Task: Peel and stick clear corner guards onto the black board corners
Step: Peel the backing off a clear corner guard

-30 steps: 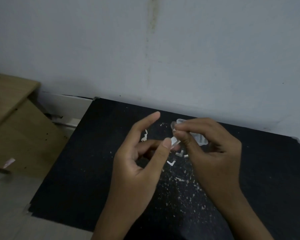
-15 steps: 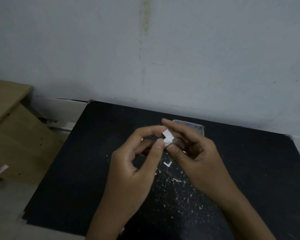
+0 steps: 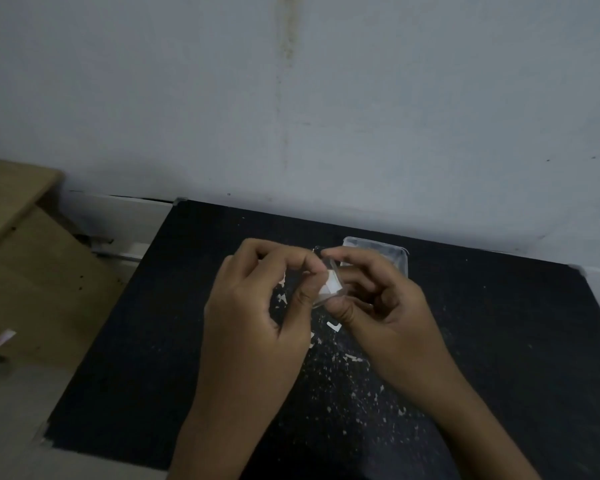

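The black board (image 3: 153, 323) lies flat against the wall, with a clear guard on its far left corner (image 3: 180, 201) and another on its far right corner (image 3: 577, 270). Above the board's middle, my right hand (image 3: 388, 306) pinches a clear corner guard (image 3: 331, 284) with white backing between thumb and forefinger. My left hand (image 3: 257, 306) meets it from the left, thumb and forefinger tips closed on the guard's white backing at its left edge. Both hands hover over the board without touching it.
A clear plastic tray (image 3: 374, 249) sits on the board behind my right hand. White backing scraps (image 3: 335, 325) and small flecks litter the board's middle. A brown wooden cabinet (image 3: 21, 265) stands to the left, and a pale wall runs behind.
My hands have come together on the guard. The left forefinger, stretched out a second ago, is now curled with the thumb onto the white backing. The right hand turned the guard slightly.
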Tool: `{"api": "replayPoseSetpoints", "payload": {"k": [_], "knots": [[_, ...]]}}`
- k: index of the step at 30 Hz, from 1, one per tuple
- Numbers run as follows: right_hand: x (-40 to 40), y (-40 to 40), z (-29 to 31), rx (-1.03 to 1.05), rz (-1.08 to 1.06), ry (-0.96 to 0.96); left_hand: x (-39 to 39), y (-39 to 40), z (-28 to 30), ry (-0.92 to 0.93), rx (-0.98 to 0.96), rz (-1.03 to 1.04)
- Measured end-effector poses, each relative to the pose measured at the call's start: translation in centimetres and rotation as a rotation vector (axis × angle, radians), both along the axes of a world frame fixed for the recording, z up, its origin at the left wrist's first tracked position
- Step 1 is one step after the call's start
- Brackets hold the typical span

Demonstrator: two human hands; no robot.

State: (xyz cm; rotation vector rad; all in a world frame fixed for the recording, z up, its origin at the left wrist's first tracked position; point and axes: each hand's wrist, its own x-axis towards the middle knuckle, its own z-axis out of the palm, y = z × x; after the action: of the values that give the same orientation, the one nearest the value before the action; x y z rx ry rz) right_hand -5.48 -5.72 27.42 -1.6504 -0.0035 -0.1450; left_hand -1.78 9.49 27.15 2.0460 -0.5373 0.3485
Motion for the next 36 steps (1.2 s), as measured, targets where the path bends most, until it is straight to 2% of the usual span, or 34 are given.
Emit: {"api": "replayPoseSetpoints", "payload": {"k": [16, 24, 32, 36], "knots": [[0.1, 0.6, -0.4, 0.087, 0.030, 0.026, 0.1, 0.3, -0.9, 0.172, -0.169, -0.073], [0.3, 0.0, -0.6, 0.036, 0.063, 0.029, 0.5, 0.9, -0.6, 0.233, -0.170, -0.090], [0.5, -0.9, -0.5, -0.086, 0.060, 0.031, 0.9, 1.0, -0.3, 0.091, -0.013, -0.026], [0.6, -1.2, -1.0, 0.069, 0.054, 0.061, 0.9, 0.6, -0.2, 0.065, -0.035, -0.043]]}}
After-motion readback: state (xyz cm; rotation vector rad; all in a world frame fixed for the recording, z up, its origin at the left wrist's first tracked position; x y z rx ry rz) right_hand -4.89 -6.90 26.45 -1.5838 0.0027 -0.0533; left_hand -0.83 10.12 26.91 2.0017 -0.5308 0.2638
